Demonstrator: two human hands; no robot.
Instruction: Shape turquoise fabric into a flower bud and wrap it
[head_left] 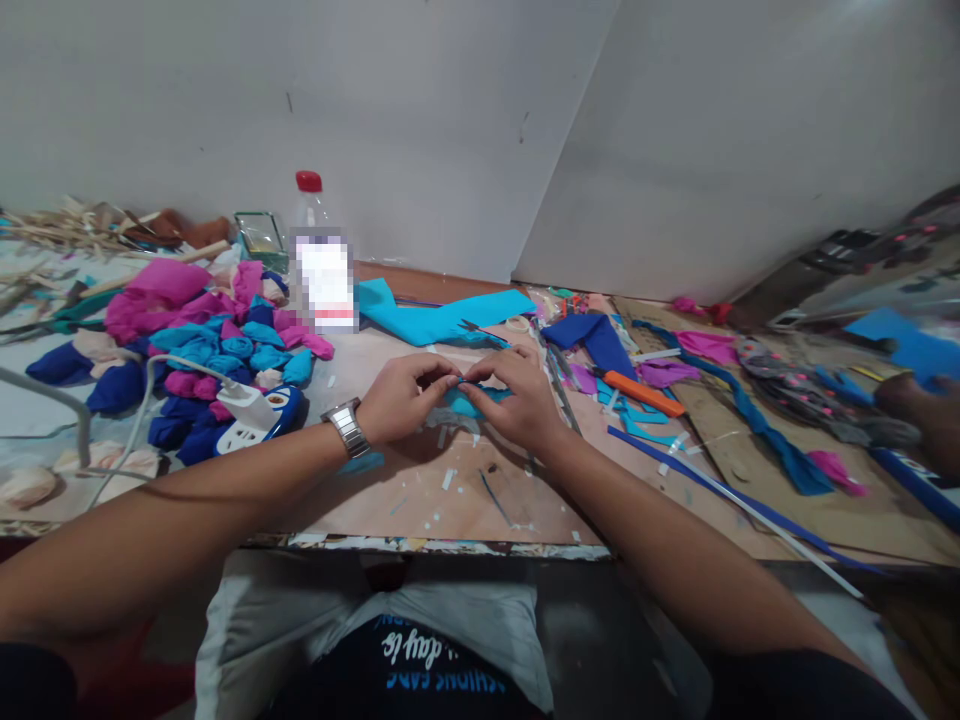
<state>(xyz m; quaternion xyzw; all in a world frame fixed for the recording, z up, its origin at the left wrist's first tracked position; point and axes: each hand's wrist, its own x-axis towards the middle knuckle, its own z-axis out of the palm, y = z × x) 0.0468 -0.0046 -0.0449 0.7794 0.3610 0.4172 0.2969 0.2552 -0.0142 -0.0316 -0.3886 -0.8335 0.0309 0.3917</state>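
Observation:
Above the middle of the table, my left hand [406, 396] and my right hand [520, 397] meet, fingertips pinched together. Between them is a small piece of blue crepe paper [463, 403], partly hidden by my fingers. A metal watch [346, 428] is on my left wrist. Just beyond my hands lies a long turquoise crepe paper strip [435, 318], with dark scissor tips [474, 328] and a small roll of tape [517, 323] beside it. Paper scraps [448, 479] are scattered on the tabletop nearer to me.
To the left are a pile of pink and blue crepe paper bundles [244, 345], a power strip with a plug [259, 420], and a bottle with a red cap [308, 182]. An orange cutter [643, 393] and a white stick [772, 522] lie right. A co-worker's hand [919, 415] shows far right.

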